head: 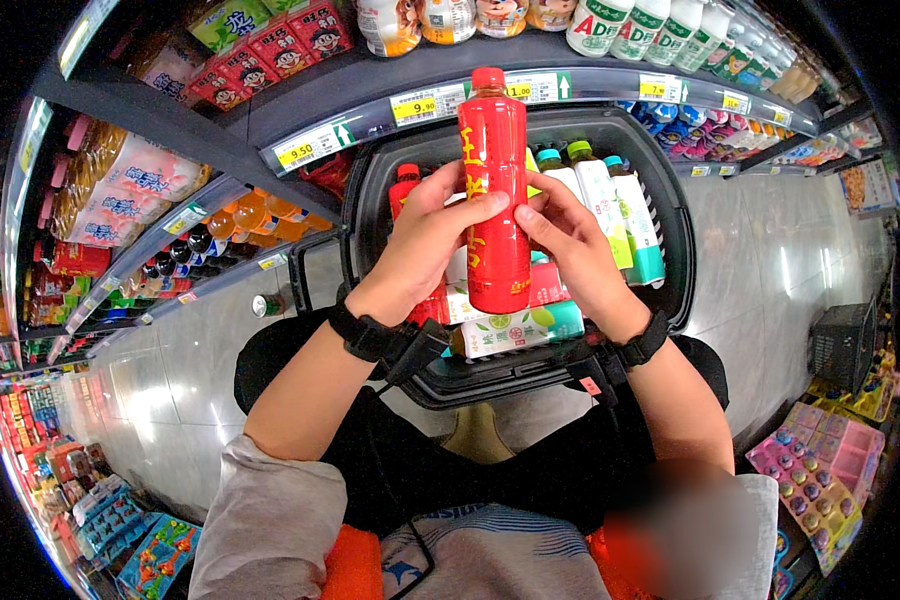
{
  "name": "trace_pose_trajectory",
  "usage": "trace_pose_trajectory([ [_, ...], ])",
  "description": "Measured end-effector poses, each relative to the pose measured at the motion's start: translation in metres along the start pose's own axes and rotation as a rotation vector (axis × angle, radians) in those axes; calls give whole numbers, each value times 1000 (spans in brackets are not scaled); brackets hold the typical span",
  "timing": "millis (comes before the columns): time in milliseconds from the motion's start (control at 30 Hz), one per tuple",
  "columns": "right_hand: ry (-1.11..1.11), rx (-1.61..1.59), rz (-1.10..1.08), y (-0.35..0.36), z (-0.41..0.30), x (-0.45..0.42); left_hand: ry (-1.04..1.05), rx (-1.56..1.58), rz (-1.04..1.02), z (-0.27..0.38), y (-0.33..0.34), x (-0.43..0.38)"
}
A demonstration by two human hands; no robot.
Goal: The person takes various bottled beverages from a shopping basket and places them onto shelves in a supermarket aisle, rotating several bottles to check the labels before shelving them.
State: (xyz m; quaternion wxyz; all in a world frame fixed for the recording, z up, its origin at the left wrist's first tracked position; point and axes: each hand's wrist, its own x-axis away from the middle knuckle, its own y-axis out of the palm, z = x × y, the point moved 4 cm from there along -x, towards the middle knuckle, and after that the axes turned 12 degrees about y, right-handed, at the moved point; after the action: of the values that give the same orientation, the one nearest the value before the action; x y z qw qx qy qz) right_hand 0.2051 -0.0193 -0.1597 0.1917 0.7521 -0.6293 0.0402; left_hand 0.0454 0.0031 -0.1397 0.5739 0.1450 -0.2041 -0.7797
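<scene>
Between both hands I hold a red plastic drink bottle (495,255), its cap towards the shelf and yellow lettering along its left side. My left hand (439,225) wraps its left side, with the thumb across the front. My right hand (570,221) grips the right side, thumb tip against the bottle and its other fingers partly hidden. Below the bottle is a black plastic shopping basket (682,247) holding several bottles. Among them are another red bottle (406,182), a bottle with a white and teal label (640,225), and a lemon-printed bottle (521,330) lying crosswise at the near side.
A shelf edge with price tags (427,105) runs just beyond the basket, with white milk-drink bottles (600,26) above it. Drink shelves (135,180) stand at the left. A can (268,304) is on the tiled floor (180,360). Another basket (844,341) stands at the right.
</scene>
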Motion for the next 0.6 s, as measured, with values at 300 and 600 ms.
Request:
trace_pose_trajectory([
  [300,69,-109,-102,1,8,-4,35,33,-4,6,3,0],
  [600,113,-135,-177,16,8,2,14,-11,-49,8,2,0],
])
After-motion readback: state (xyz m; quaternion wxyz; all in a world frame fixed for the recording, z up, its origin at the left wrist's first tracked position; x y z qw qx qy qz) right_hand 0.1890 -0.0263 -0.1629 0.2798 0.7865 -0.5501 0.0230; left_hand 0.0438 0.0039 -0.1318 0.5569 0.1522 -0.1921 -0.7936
